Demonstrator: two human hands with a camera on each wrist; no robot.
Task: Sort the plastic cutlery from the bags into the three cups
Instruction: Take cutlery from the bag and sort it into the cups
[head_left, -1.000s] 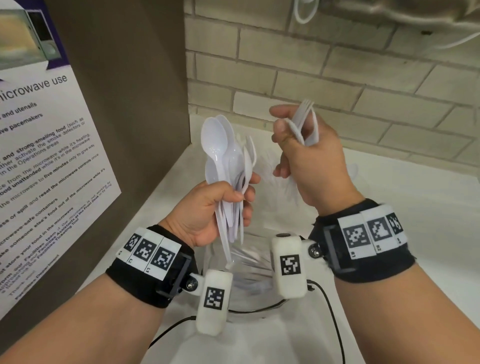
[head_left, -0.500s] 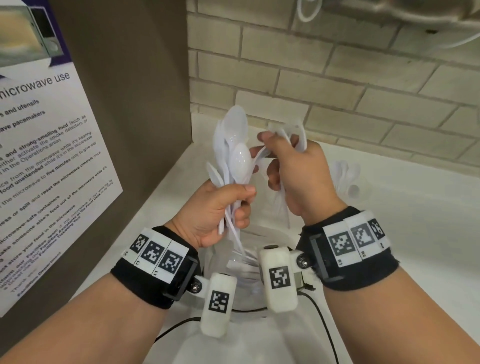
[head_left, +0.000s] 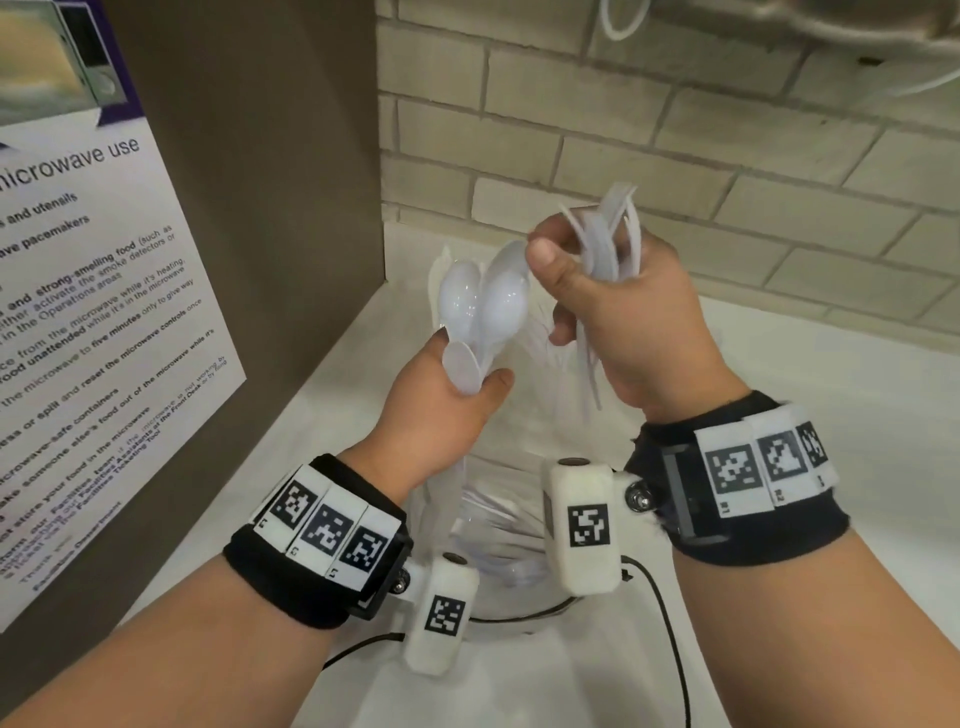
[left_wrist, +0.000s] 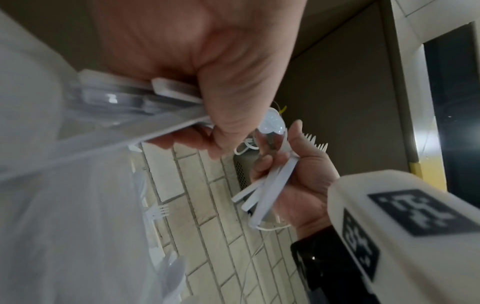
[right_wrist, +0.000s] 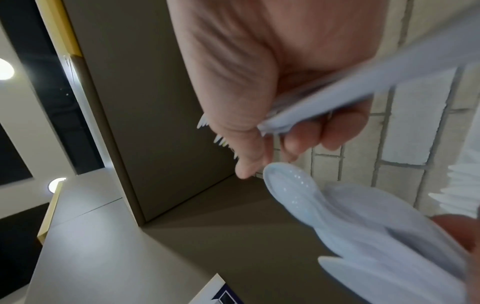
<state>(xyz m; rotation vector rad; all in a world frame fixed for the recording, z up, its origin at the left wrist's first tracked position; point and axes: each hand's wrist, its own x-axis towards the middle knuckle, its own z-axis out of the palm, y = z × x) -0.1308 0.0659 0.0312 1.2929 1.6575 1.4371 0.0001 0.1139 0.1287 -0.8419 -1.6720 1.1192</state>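
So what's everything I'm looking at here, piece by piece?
white plastic spoons: a bunch, white, in the left hand, bowls up
white plastic forks: a bunch, white, in the right hand
clear plastic bag: one, see-through, on the counter below the hands, cutlery inside
white counter: one, white, under everything
microwave notice: one, white and purple, on the brown panel at left
brick wall: cream, behind
left hand: grips spoons
right hand: grips forks

Spoons (head_left: 480, 301): white plastic, glossy, smooth. Forks (head_left: 608, 244): same plastic, duller. Bag (head_left: 498, 519): clear thin film. Worktop (head_left: 779, 395): white, matt. Wall (head_left: 675, 145): rough painted brick.
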